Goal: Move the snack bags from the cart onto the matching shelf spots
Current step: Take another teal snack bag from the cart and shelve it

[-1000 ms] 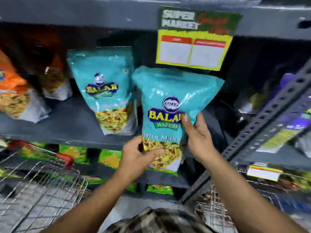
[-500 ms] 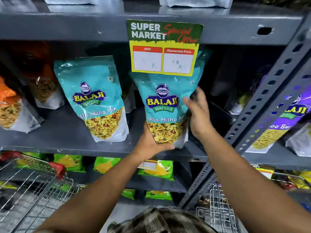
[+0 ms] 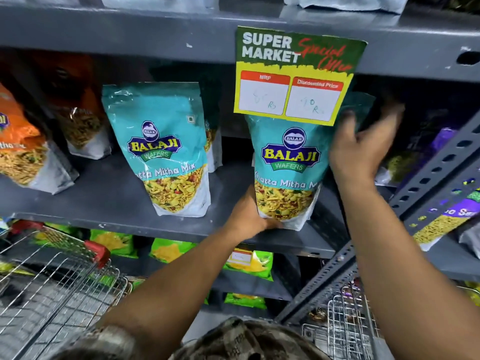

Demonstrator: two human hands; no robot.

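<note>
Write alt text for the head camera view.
Two bare hands set a teal snack bag upright on a grey shelf, the left hand at its base and the right hand at its upper edge. A matching bag stands to its left, under a price sign.

Both forearms are bare from wrist to elbow, and neither the left hand (image 3: 249, 216) nor the right hand (image 3: 361, 149) shows a ring, watch or glove. At six o'clock along the bottom edge sits a garment (image 3: 233, 341) in a blurred brown, tan and dark camouflage-like pattern, its cut unclear.
</note>
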